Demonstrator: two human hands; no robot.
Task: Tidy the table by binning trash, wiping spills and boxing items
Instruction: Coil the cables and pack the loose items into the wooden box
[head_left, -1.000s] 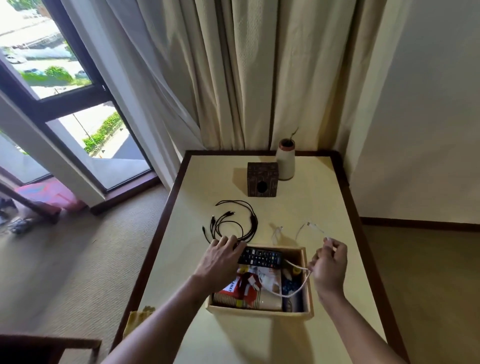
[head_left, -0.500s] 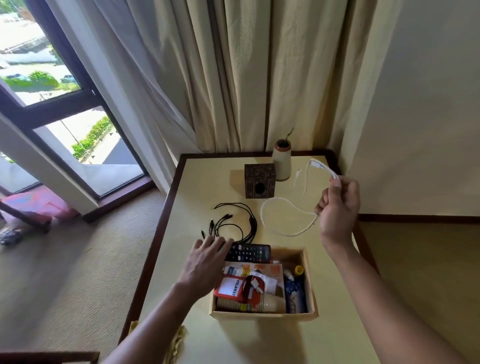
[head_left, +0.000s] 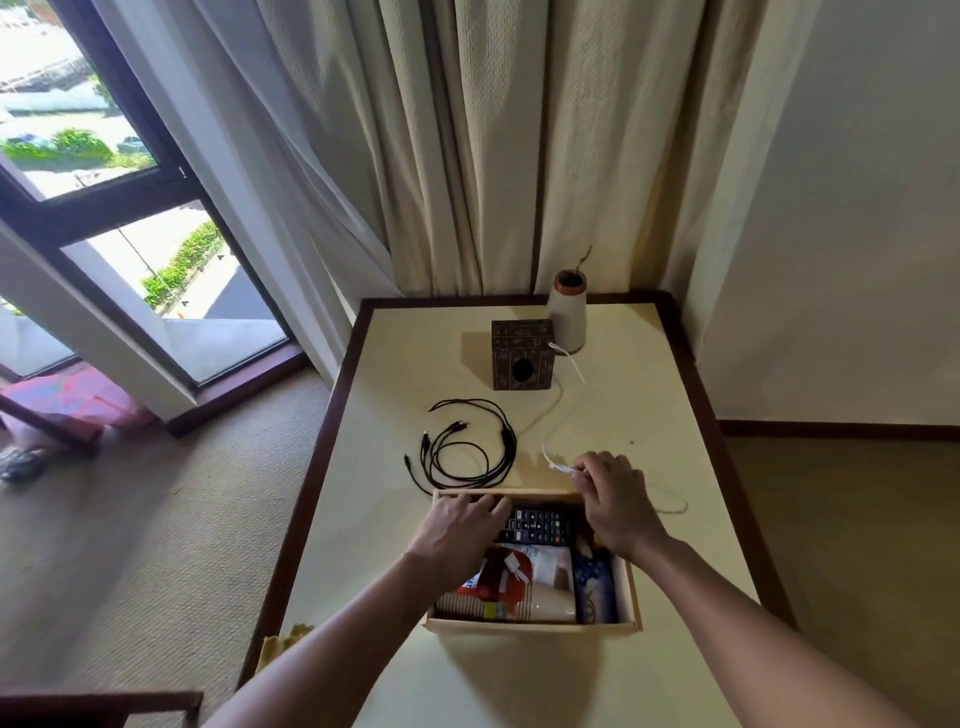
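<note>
White cable (head_left: 570, 365) pinched in right hand (head_left: 618, 504), left hand (head_left: 457, 530) flat on wooden box (head_left: 530, 626) rim, remote (head_left: 543, 525) half hidden beneath

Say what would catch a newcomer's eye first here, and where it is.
On the near half of the table, the left hand lies over the far rim of a wooden box, beside a black remote, while the right hand pinches a white cable just beyond it. That cable trails back to a dark cube near the far edge; a black cable coil lies left of it.
</note>
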